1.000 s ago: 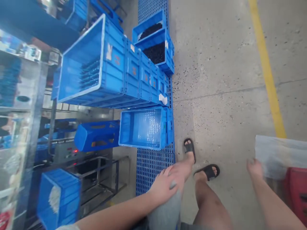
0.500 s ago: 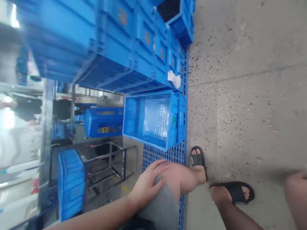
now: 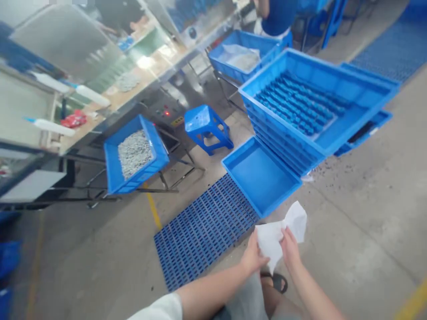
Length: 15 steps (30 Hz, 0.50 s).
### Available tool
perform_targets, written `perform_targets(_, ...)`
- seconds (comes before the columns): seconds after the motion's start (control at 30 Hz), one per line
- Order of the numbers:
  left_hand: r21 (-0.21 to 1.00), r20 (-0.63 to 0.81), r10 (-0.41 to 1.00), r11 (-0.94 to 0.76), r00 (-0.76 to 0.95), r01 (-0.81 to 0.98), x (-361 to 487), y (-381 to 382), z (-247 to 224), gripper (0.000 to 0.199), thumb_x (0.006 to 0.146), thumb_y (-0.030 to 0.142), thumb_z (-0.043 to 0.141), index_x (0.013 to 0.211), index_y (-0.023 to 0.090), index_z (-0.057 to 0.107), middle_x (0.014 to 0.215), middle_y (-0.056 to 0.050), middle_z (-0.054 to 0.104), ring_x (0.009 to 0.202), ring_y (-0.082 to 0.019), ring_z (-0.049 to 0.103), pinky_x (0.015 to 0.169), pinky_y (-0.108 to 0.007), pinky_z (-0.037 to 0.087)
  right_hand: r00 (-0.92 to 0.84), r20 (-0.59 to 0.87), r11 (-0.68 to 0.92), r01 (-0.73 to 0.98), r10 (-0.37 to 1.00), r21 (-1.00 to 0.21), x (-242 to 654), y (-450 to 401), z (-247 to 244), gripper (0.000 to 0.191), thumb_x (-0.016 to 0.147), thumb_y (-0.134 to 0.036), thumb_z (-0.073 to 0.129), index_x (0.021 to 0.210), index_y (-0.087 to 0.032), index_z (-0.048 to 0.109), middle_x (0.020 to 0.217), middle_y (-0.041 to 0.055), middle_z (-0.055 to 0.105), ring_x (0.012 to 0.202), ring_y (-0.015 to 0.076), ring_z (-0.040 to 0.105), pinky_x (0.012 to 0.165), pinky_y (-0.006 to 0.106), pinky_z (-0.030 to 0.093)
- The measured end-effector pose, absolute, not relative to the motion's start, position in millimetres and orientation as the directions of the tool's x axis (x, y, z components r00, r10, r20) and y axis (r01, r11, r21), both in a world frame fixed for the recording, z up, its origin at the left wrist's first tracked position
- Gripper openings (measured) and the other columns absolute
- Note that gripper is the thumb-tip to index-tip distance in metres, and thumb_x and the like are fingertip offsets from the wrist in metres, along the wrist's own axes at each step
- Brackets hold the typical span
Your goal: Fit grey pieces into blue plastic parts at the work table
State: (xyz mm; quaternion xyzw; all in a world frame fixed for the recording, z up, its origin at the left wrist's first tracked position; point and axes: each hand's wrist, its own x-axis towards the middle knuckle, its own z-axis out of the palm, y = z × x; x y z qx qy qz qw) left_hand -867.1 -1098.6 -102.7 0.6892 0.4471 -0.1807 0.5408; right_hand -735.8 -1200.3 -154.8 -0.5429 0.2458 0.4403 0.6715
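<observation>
Both hands hold a crumpled white sheet, which looks like paper (image 3: 270, 235), above the floor in front of my legs. My left hand (image 3: 252, 255) is closed on its left edge. My right hand (image 3: 290, 248) pinches it near the middle, and a loose flap sticks up beyond those fingers. Just past the sheet lies a shallow blue crate (image 3: 263, 175) with nothing in it. A taller stack of blue crates (image 3: 283, 138) rises beside that, its top crate holding rows of dark blue pieces (image 3: 293, 104).
A blue slatted pallet (image 3: 203, 231) lies on the floor at left of my hands. Beyond are a blue stool (image 3: 208, 126), a crate of small grey pieces (image 3: 135, 153) on a metal stand, and a long workbench (image 3: 160, 60). A person (image 3: 278, 18) sits at the back.
My left hand has left my knee, and both hands now grip the white sheet. A similar white piece was by the crate stack before. My view has turned and lifted towards the workbench.
</observation>
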Motion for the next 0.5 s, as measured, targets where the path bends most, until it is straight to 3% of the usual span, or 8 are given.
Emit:
perform_targets(0.07,0.619,-0.715,0.531,0.178,0.455,0.765,-841.3,-1072.7,-94.9,0.127,0.058,0.019,0.085,0.165,0.026,0.017,0.157,-0.017,0.046,0.119,-0.031,0.064,0.089,-0.037,0.058,0.457,-0.782,0.083,-0.879,0.424,-0.469,-717.4,-1172.8,-118.5,0.063,0.064,-0.056,0.084,0.115,-0.022,0.070,0.116,0.0078,0.077,0.108,0.0284,0.073,0.085,0.036,0.062)
perform_targets(0.13,0.619,-0.726,0.585,0.327,0.362,0.714,-814.1,-1043.0,-85.1,0.098,0.063,0.017,0.081,0.152,0.024,0.043,0.122,-0.010,0.071,0.088,-0.022,0.071,0.071,-0.029,0.055,0.462,-0.745,0.031,-0.858,0.482,-0.512,-697.5,-1151.8,-95.7,0.069,0.068,-0.059,0.082,0.125,-0.023,0.068,0.125,0.0091,0.074,0.119,0.0300,0.069,0.090,0.038,0.060)
perform_targets(0.2,0.610,-0.743,0.601,0.427,0.294,0.668,-789.0,-1013.9,-73.3,0.052,0.067,0.017,0.077,0.118,0.016,0.068,0.083,-0.004,0.072,0.065,-0.016,0.065,0.058,-0.024,0.048,0.490,-0.681,-0.026,-0.802,0.544,-0.597,-676.5,-1138.4,-84.6,0.080,0.078,-0.067,0.071,0.145,-0.025,0.055,0.138,0.0107,0.068,0.129,0.0310,0.064,0.099,0.043,0.057)
perform_targets(0.27,0.616,-0.748,0.605,0.481,0.273,0.624,-768.0,-988.0,-61.2,0.020,0.072,0.018,0.074,0.090,0.013,0.071,0.065,-0.002,0.065,0.055,-0.014,0.060,0.050,-0.022,0.042,0.597,-0.580,-0.114,-0.635,0.554,-0.764,-656.0,-1131.9,-83.1,0.087,0.086,-0.069,0.062,0.159,-0.028,0.039,0.153,0.0116,0.055,0.140,0.0314,0.054,0.113,0.049,0.047)
perform_targets(0.37,0.615,-0.769,0.593,0.583,0.239,0.531,-744.3,-953.4,-47.3,0.015,0.082,0.025,0.070,0.092,0.014,0.069,0.066,0.000,0.064,0.053,-0.013,0.059,0.046,-0.020,0.039,0.767,-0.273,-0.304,-0.107,0.581,-0.947,-633.5,-1125.8,-93.2,0.098,0.085,-0.068,0.067,0.164,-0.024,0.028,0.168,0.0151,0.030,0.155,0.0364,0.031,0.126,0.057,0.027)
perform_targets(0.43,0.603,-0.785,0.584,0.647,0.206,0.467,-731.7,-929.8,-43.8,0.020,0.090,0.030,0.065,0.104,0.015,0.068,0.073,0.000,0.065,0.056,-0.012,0.059,0.047,-0.020,0.042,0.712,-0.108,-0.354,0.206,0.694,-0.912,-628.8,-1116.9,-103.2,0.107,0.081,-0.068,0.072,0.165,-0.022,0.024,0.171,0.0180,0.021,0.157,0.0409,0.023,0.125,0.064,0.020)
perform_targets(0.5,0.585,-0.801,0.575,0.695,0.166,0.417,-719.9,-903.9,-47.0,0.025,0.097,0.034,0.062,0.111,0.014,0.065,0.082,-0.001,0.066,0.061,-0.011,0.060,0.052,-0.021,0.048,0.607,-0.043,-0.339,0.381,0.793,-0.860,-632.4,-1103.9,-112.6,0.103,0.085,-0.067,0.069,0.166,-0.023,0.022,0.171,0.0189,0.020,0.157,0.0421,0.022,0.123,0.069,0.020)
